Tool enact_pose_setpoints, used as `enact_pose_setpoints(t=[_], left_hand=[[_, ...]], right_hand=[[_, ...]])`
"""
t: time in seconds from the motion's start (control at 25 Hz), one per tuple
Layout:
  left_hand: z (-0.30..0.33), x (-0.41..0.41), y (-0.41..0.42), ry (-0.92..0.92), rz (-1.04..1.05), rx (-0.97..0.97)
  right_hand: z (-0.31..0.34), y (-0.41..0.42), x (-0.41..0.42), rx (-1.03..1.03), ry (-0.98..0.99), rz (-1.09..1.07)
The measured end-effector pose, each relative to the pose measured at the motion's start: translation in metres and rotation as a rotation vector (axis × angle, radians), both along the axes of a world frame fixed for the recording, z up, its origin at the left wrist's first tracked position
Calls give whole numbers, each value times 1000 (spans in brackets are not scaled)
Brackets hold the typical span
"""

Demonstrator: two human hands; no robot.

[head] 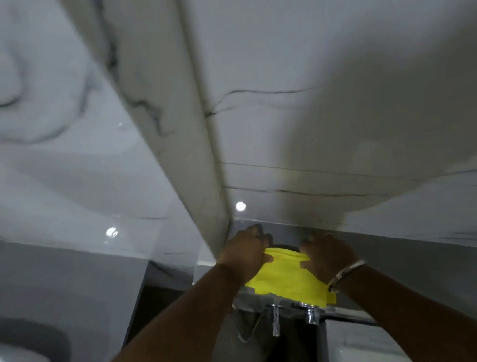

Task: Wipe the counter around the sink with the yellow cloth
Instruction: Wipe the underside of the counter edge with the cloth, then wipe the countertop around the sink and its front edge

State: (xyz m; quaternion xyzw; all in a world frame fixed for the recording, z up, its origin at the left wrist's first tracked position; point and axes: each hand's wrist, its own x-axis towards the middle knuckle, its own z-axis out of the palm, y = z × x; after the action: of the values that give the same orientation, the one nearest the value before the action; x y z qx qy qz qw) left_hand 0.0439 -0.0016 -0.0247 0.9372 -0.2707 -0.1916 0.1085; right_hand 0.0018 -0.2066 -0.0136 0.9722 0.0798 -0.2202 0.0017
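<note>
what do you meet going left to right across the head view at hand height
left hand → yellow cloth → right hand → silver bangle on the right wrist

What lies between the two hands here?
In the head view, the yellow cloth spans the gap between the left hand and the right hand; both grip its upper edge.

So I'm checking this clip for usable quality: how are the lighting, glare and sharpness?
Head view: dim and soft throughout, with a large shadow across the white marble-veined wall; small lamp glints on the glossy tiles; wide-angle bending of the wall lines; the bright yellow cloth held by the left hand and right hand stays clearly readable.
</note>
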Motion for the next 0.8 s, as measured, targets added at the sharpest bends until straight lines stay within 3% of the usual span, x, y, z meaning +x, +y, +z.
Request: enact_pose_setpoints(t=[0.24,0.6,0.8], left_hand=[[63,-66,73,-6,121,-154],[123,-155,282,-101,557,-365],[102,-156,379,-123,818,-590]], right_hand=[[53,38,-23,248,25,95],[118,246,-25,528,83,461],[114,360,-7,579,61,452]])
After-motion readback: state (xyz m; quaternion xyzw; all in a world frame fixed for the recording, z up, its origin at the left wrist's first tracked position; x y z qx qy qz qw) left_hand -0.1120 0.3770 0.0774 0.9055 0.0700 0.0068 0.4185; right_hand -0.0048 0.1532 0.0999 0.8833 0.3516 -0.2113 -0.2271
